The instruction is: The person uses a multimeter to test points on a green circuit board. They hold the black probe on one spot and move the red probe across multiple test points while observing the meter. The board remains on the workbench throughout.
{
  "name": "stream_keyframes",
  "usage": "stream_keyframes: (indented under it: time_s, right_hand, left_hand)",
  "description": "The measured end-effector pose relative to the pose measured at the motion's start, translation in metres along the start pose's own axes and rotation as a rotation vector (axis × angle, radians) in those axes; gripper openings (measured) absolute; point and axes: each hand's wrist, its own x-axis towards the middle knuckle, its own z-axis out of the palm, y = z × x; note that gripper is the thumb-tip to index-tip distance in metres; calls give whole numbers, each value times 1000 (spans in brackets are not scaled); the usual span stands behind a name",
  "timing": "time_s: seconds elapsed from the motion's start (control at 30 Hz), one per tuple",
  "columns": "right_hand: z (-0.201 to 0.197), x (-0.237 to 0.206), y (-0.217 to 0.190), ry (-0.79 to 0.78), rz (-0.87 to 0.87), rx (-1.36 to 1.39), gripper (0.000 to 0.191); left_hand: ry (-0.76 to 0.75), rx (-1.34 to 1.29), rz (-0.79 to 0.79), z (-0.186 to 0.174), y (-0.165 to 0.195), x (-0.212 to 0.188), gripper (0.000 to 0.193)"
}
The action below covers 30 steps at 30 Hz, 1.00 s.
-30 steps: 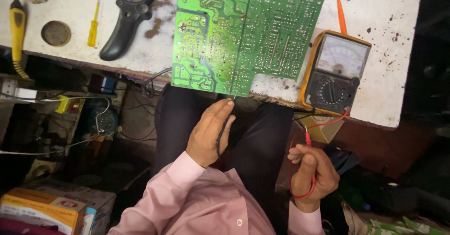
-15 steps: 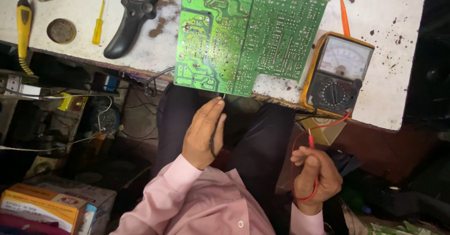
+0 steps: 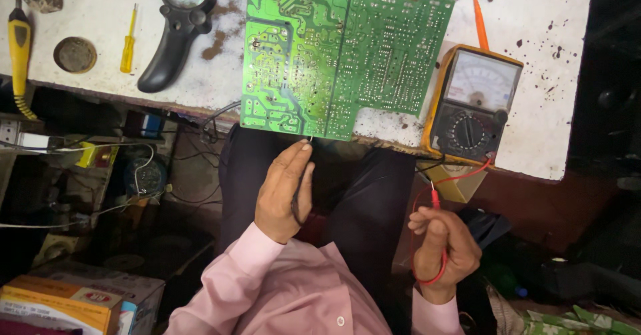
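Observation:
A green circuit board (image 3: 334, 54), solder side up, lies on the white workbench (image 3: 547, 74) and overhangs its near edge. My left hand (image 3: 284, 191) holds a black test probe (image 3: 297, 198) whose metal tip points up at the board's near edge. My right hand (image 3: 444, 248) is lower right, closed around a red test probe (image 3: 434, 198) and its looped red lead. That red lead runs up to a yellow-cased analog multimeter (image 3: 471, 104) at the bench edge, right of the board.
A black magnifying glass (image 3: 175, 31), small yellow screwdriver (image 3: 128, 41), round brown tin (image 3: 75, 54) and a yellow-handled tool (image 3: 20, 48) lie on the bench's left part. Cluttered shelves with wires sit below left. Cardboard boxes (image 3: 63, 301) are at bottom left.
My left hand has shifted slightly, keeping the black probe's tip near the board's near edge. My right hand has drifted a little lower and to the right with the red probe.

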Motion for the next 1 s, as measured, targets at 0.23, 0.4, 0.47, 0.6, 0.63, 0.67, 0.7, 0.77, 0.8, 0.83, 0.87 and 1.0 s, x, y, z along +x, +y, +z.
stream_keyframes:
  time_s: [0.23,0.4,0.47,0.6,0.63,0.67,0.7,0.77,0.8,0.83,0.87,1.0]
  right_hand:
    - [3,2,-1,-10,-10,4,30]
    - [3,3,-2,-22,-7,2,29]
    - [4,4,-2,-27,-13,7,29]
    - [5,4,-2,-23,-28,5,28]
    - [5,4,-2,-22,-26,5,28]
    - [5,4,-2,-21,-23,5,27]
    - [6,4,-2,-19,-21,6,27]
    - [5,5,-3,-24,-22,-4,27]
    - [5,5,-3,-27,-22,-9,27]
    - [5,5,-3,-26,-25,-8,27]
    - [6,5,-3,-26,-28,-5,26]
    - [8,8,-5,-31,-24,-1,26]
  left_hand:
    - [9,-3,-3,-1,-1,0,37]
    - [14,-3,-2,0,-1,2,36]
    - [15,-6,0,0,-1,3,36]
    - [19,-11,0,1,-2,3,36]
    - [21,-10,-2,1,-1,3,36]
    - [24,-9,-1,1,-1,3,35]
    - [27,-7,0,1,-1,3,35]
    - [29,-4,1,2,-1,3,35]
    - [29,-1,1,2,-1,4,35]
    - [28,2,-1,1,-1,4,35]
    - [29,7,0,1,-1,4,35]
    - [23,25,3,-1,0,7,33]
